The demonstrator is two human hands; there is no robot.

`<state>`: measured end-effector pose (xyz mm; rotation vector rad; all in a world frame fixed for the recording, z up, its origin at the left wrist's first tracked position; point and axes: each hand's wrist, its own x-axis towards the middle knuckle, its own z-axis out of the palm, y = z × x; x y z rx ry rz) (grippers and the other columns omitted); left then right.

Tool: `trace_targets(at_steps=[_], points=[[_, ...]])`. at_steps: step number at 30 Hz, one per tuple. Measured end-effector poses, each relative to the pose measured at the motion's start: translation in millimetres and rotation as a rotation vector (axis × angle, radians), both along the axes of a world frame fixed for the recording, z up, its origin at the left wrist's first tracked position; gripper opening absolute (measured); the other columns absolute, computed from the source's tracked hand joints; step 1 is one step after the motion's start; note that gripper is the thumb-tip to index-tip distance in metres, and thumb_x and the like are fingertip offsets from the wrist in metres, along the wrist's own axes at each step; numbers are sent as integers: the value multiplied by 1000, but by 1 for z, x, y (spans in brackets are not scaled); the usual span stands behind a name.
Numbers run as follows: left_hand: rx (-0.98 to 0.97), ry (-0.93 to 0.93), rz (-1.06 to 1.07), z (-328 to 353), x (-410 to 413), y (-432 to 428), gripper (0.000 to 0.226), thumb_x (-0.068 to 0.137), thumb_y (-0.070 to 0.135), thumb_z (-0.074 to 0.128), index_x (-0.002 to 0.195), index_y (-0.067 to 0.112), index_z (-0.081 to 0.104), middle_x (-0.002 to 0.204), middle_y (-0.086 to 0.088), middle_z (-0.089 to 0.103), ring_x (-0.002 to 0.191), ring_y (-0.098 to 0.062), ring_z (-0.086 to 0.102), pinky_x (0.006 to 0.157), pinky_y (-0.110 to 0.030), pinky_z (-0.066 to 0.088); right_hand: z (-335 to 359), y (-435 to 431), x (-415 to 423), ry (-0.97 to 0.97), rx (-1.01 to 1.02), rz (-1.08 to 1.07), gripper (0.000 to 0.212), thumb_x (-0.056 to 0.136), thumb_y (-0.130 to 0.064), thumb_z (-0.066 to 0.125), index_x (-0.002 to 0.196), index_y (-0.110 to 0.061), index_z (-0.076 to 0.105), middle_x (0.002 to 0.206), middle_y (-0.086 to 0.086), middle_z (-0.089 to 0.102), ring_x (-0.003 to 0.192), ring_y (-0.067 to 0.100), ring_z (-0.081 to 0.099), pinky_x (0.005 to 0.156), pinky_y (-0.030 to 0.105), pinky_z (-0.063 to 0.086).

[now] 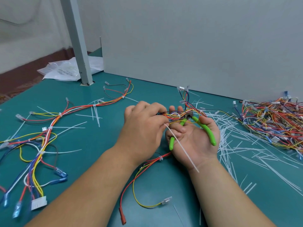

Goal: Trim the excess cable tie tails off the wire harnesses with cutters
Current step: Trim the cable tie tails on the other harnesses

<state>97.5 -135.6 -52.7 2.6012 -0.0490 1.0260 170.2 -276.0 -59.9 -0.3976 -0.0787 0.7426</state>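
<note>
Centrally, the left hand (pixel 144 126) pinches the wire harness (pixel 173 114) in curled fingers, a white cable tie tail (pixel 180 145) slanting from it toward lower right. The right hand (pixel 194 140) (palm up) curls round the green cutters (pixel 208 131), handles spread, head at the harness.

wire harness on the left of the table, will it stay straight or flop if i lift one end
Probably floppy: the wire harness lies in loose curves on the table, so it would likely sag. Its thin wires suggest it is light. The branch ends, like the white connector, may swing and snag on nearby cable tie tails.
</note>
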Motion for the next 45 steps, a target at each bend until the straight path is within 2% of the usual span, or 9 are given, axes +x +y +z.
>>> trace_targets(at_steps=[5,12,16,21,27,34,37,42,45], points=[[-39,-64,53,0,0,2,12,89,24,66,87,24,78,107,11,67,96,-26,56,82,-41,35,4,6,-1,-67,-113,63,35,63,-32,66,92,-15,55,95,5,48,60,12,31,59,26,24],[-40,-76,79,0,0,5,10,89,24,68,88,27,78,107,13,67,99,-25,54,84,-38,29,3,5,-3,-49,-5,39,29,71,-32,56,94,-15,50,91,0,48,63,13,38,64,27,27],[-66,-129,81,0,1,3,9,88,22,69,87,24,78,108,11,67,99,-26,54,84,-39,31,4,4,-1,-21,-24,-24,30,72,-34,54,93,-11,54,89,8,59,63,15,41,64,28,31],[-213,-166,131,-1,3,5,10,87,19,70,91,21,79,108,8,67,99,-27,54,84,-43,38,6,7,-4,-113,-111,45,45,72,-34,54,111,-10,56,106,10,61,59,15,40,63,30,24],[-495,-144,109,0,6,10,14,91,22,66,94,18,79,102,12,59,107,-25,57,93,-54,46,7,7,-4,-102,-128,42,42,71,-35,54,106,-13,58,92,5,56,59,13,37,57,28,26],[-709,-88,53,-1,10,10,11,93,14,71,87,21,77,97,7,64,96,-4,61,88,-16,45,11,9,-8,-63,-138,-68,45,71,-34,52,111,-12,56,103,8,56,59,15,38,59,28,27],[-775,-97,90,-1,12,15,13,95,16,69,84,21,76,94,4,68,89,2,61,80,-10,42,15,12,-11,-60,-176,-130,55,73,-31,53,124,-11,52,116,12,50,63,18,45,60,29,32],[-910,-119,214,-1,13,24,19,97,26,67,79,27,72,74,13,60,67,5,53,66,-19,40,19,17,-16,-174,-212,-178,49,80,-33,57,124,-14,47,86,3,54,62,16,48,54,26,37],[-843,-100,254,-2,13,25,14,96,34,68,83,34,73,100,5,69,99,-11,61,92,-34,48,19,18,-15,-224,-205,-116,47,84,-34,58,127,-19,50,75,0,45,63,17,45,60,30,41]])
